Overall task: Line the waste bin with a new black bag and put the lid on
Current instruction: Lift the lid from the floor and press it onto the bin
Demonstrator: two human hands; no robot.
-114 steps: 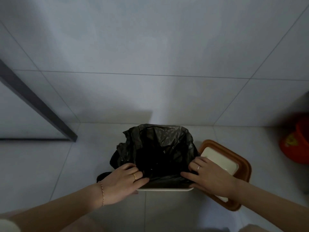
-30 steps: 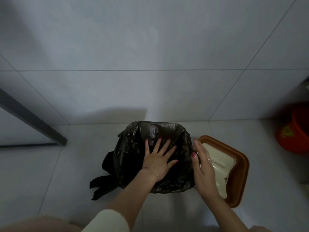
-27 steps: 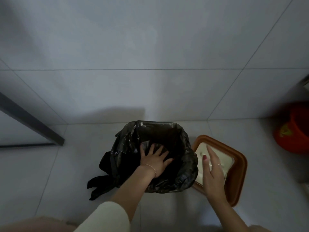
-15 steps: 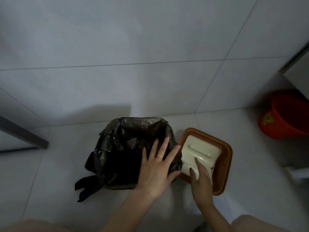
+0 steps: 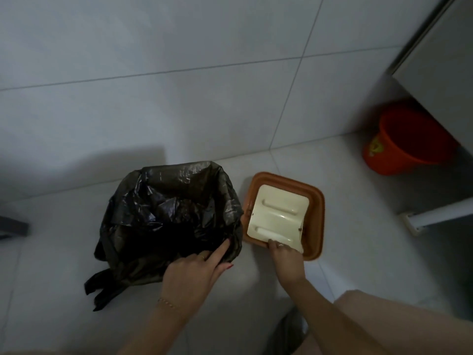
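Observation:
The waste bin stands on the floor, fully wrapped by a black bag (image 5: 169, 213) folded over its rim, so the bin itself is hidden. Loose bag ends trail on the floor at the lower left. My left hand (image 5: 197, 270) rests on the bag at the bin's near right edge, fingers spread, gripping nothing. The lid (image 5: 284, 213), brown with a cream swing flap, lies on the floor just right of the bin. My right hand (image 5: 284, 254) grips the lid's near edge, fingers curled over the flap.
An orange bucket (image 5: 409, 139) stands at the far right under a white cabinet (image 5: 440, 73). A tiled wall rises behind the bin. A dark frame piece (image 5: 12, 226) sits at the left edge. My knee (image 5: 384, 324) is at the bottom right.
My left hand left the inside of the bag and slid back to the bin's near right edge. My right hand moved from the bin's side onto the lid and closed on its near edge.

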